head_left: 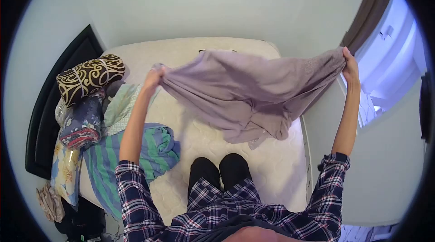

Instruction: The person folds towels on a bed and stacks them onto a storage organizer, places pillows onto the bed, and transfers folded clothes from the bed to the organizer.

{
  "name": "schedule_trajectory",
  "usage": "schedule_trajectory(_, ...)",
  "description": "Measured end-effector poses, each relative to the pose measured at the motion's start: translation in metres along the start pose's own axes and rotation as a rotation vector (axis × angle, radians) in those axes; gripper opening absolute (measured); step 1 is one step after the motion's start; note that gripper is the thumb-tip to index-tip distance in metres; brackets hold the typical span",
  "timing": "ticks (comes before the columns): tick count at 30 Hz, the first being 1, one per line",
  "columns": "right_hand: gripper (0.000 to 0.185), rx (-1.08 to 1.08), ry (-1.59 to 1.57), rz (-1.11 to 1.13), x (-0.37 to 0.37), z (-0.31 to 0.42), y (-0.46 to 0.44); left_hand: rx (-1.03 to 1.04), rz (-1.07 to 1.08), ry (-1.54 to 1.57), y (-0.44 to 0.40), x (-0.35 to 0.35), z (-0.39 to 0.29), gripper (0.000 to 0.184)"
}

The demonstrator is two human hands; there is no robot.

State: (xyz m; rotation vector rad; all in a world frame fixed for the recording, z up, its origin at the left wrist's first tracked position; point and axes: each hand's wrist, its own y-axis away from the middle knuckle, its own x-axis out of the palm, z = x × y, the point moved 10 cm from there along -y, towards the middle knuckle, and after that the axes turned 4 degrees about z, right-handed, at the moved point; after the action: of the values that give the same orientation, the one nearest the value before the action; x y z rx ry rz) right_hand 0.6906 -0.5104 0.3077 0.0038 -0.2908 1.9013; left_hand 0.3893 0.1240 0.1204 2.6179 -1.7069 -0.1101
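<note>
Mauve cloth [226, 79], thin and soft-looking, is stretched in the air between two hands above the pale mattress [290, 169]. Left hand [155, 78]: fingers closed on a bunched corner, over the mattress's left half. Right hand [350, 66]: fingers closed on the opposite end, higher and beyond the mattress's right edge. Wide arm spread probably serves to pull the upper edge out between the grips; the slack middle sags in folds towards the near side.

Other textiles lie at left, by the dark headboard [43, 119]; likely grouped there to leave working room. Brown-and-cream roll [90, 76] is bound with a pale strip, presumably to keep it rolled. It sits beyond the floral bundle [81, 119]. Striped cloth [156, 144] spreads loosely nearby, partly behind the left forearm.

Obscured: the cloth's inner folds and full outline; a small dark item at its far edge, mostly covered, unidentified. Fingertips of both hands are too small to resolve. Dark objects [81, 221] at near left are cut off by the round view border and cannot be identified. Bright opening [389, 60] at right is washed out.
</note>
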Motion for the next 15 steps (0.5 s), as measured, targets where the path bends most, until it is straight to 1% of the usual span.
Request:
schedule_trajectory(1,0.035,-0.002,-0.071,-0.05,-0.023,0.007,0.003,-0.002,-0.11,-0.074,-0.007,-0.031,0.002,0.042)
schedule_trajectory(2,0.037,-0.031,0.022,-0.13,-0.043,0.015,0.012,-0.004,-0.223,-0.155,-0.018,-0.07,0.007,0.041)
schedule_trajectory(3,0.037,-0.03,0.03,-0.143,-0.062,0.02,0.016,0.031,-0.275,-0.098,-0.04,-0.115,0.023,0.043)
schedule_trajectory(4,0.037,-0.037,-0.03,-0.224,-0.093,0.022,0.016,0.107,-0.334,-0.039,0.007,-0.098,-0.036,0.047)
schedule_trajectory(5,0.036,-0.043,-0.1,-0.301,-0.117,0.016,0.017,0.05,-0.37,0.136,-0.014,-0.15,-0.02,0.049)
schedule_trajectory(6,0.037,-0.076,-0.161,-0.242,-0.121,0.026,0.023,0.102,-0.42,0.253,0.016,-0.146,-0.062,0.05)
schedule_trajectory(7,0.037,-0.078,-0.171,-0.239,-0.118,0.035,0.027,0.085,-0.348,0.336,0.013,-0.162,-0.08,0.053)
schedule_trajectory(8,0.038,-0.16,-0.159,-0.235,-0.115,0.052,0.029,0.182,-0.411,0.245,0.022,-0.174,-0.117,0.054)
schedule_trajectory(9,0.038,-0.242,-0.141,-0.23,-0.109,0.073,0.033,0.295,-0.41,0.255,0.024,-0.184,-0.15,0.053)
schedule_trajectory(10,0.038,-0.237,-0.147,-0.226,-0.107,0.081,0.033,0.352,-0.36,0.302,0.039,-0.17,-0.187,0.049)
schedule_trajectory(11,0.038,-0.307,-0.191,-0.189,-0.104,0.092,0.031,0.428,-0.27,0.336,0.049,-0.157,-0.218,0.047)
schedule_trajectory(12,0.039,-0.381,-0.233,-0.153,-0.102,0.105,0.032,0.44,-0.243,0.309,0.054,-0.161,-0.239,0.047)
schedule_trajectory(13,0.039,-0.382,-0.234,-0.152,-0.098,0.11,0.034,0.556,-0.221,0.245,0.07,-0.147,-0.268,0.044)
schedule_trajectory(15,0.038,-0.475,-0.224,-0.19,-0.084,0.123,0.043,0.509,-0.208,0.063,0.09,-0.105,-0.279,0.041)
